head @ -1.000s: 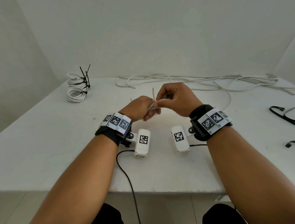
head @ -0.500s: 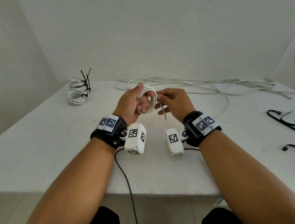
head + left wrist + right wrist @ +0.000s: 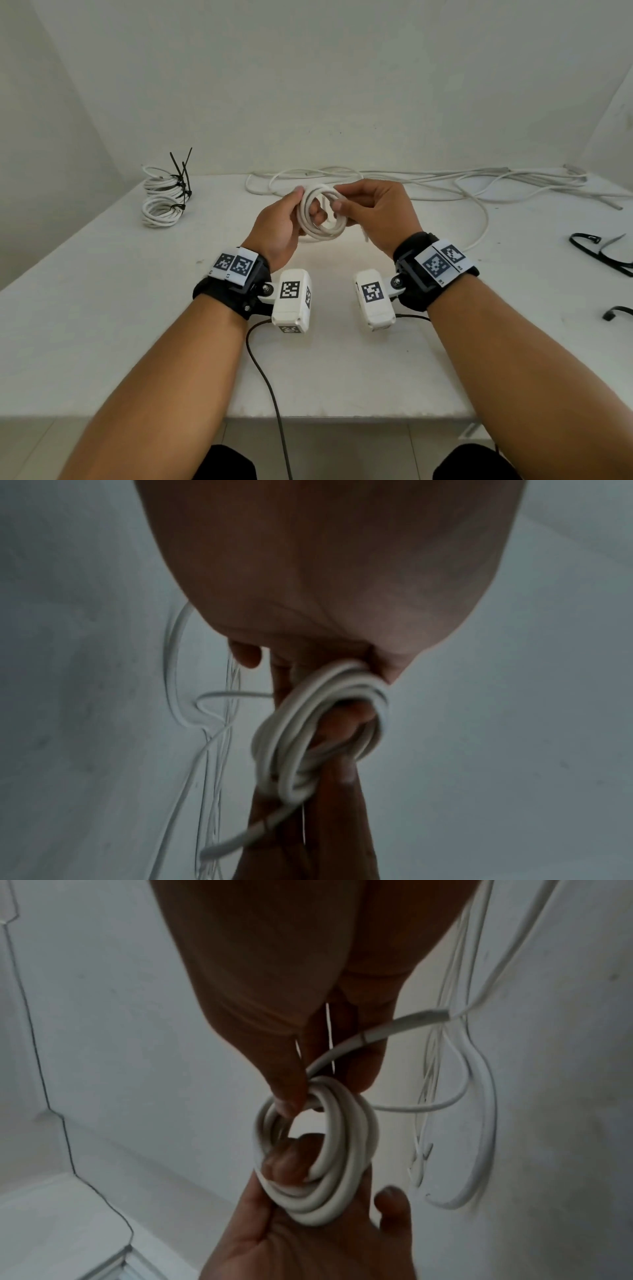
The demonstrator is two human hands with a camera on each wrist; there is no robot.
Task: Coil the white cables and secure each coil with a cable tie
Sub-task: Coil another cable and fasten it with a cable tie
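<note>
A small coil of white cable (image 3: 320,216) hangs in the air between both hands above the table's middle. My left hand (image 3: 279,228) grips its left side with fingers hooked through the loop (image 3: 291,1167). My right hand (image 3: 371,214) pinches the coil's right side between thumb and fingers (image 3: 291,1096). The cable's loose end (image 3: 411,1020) sticks out past the right fingers. In the left wrist view the coil (image 3: 308,731) wraps around my fingers. Loose white cables (image 3: 428,186) lie along the table's back. Black cable ties (image 3: 601,250) lie at the right.
Two finished coils (image 3: 162,198) bound with black ties sit stacked at the back left of the white table (image 3: 102,308). Another black tie (image 3: 616,313) lies near the right edge. A thin black wire (image 3: 270,387) trails from my left wrist over the front edge.
The hands have risen and moved toward the back. The short cable held between them has been wound into a round coil, now held on both sides.
</note>
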